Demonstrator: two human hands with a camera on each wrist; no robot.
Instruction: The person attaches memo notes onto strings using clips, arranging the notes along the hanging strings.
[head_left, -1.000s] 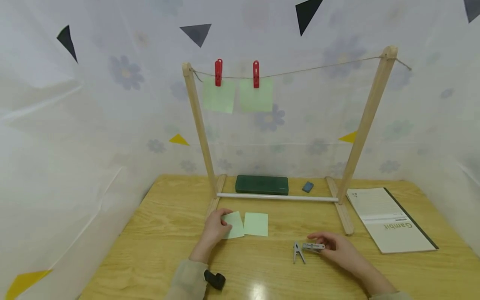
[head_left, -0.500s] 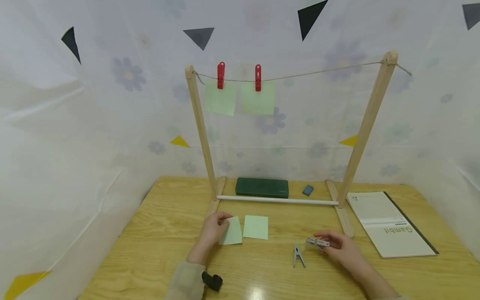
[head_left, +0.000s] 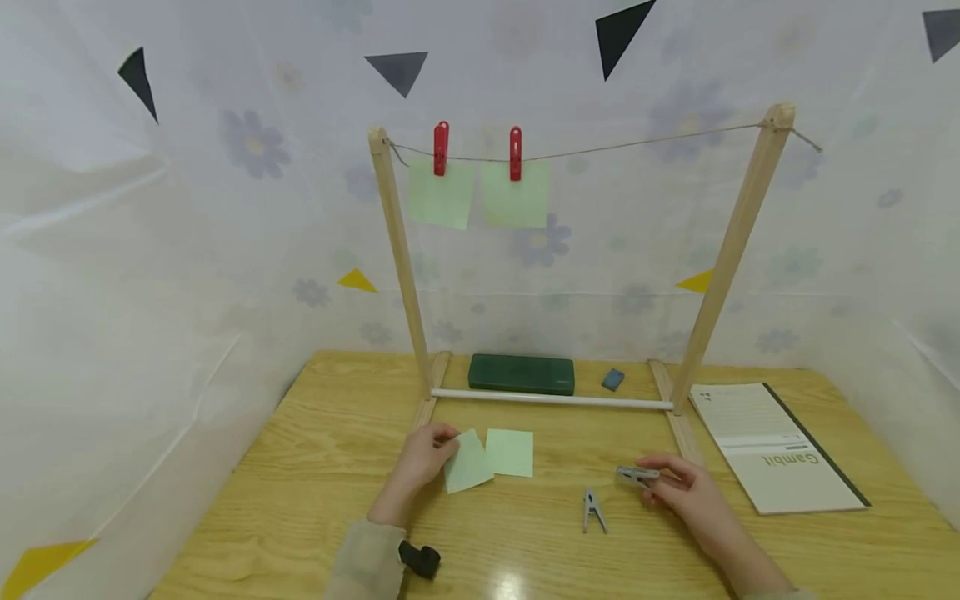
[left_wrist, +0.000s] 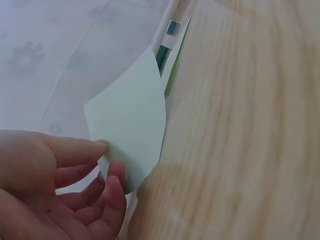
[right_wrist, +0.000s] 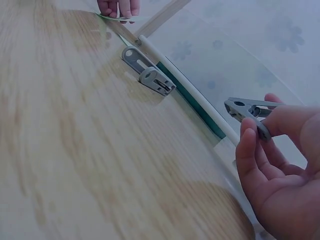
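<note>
The left hand (head_left: 422, 457) pinches a pale green paper square (head_left: 467, 461) between thumb and fingertips, its grip closed on the near left edge so that the sheet lifts off the wooden counter (head_left: 300, 500); the left wrist view shows the sheet (left_wrist: 129, 132) curling up above the thumb. A second green paper square (head_left: 510, 452) lies flat on the counter just to the right of the lifted one, both in front of the white bar (head_left: 551, 399) at the foot of the wooden drying frame (head_left: 397, 250).

The right hand (head_left: 686, 492) holds a grey clothespin (head_left: 637, 476) pinched between thumb and forefinger, its grip closed on the peg, raised slightly above the counter in front of the frame's right foot. In the right wrist view the peg (right_wrist: 247, 112) points away from the curled fingers. Another grey clothespin (head_left: 592, 509) lies loose on the counter, left of the right hand and apart from it.

On the frame's string (head_left: 637, 142), two red clothespins (head_left: 441, 148) hold two green paper squares (head_left: 438, 194). Behind the white bar lie a dark green case (head_left: 521, 374) and a small blue eraser (head_left: 612, 379). A booklet (head_left: 776, 446) lies right of the frame.
</note>
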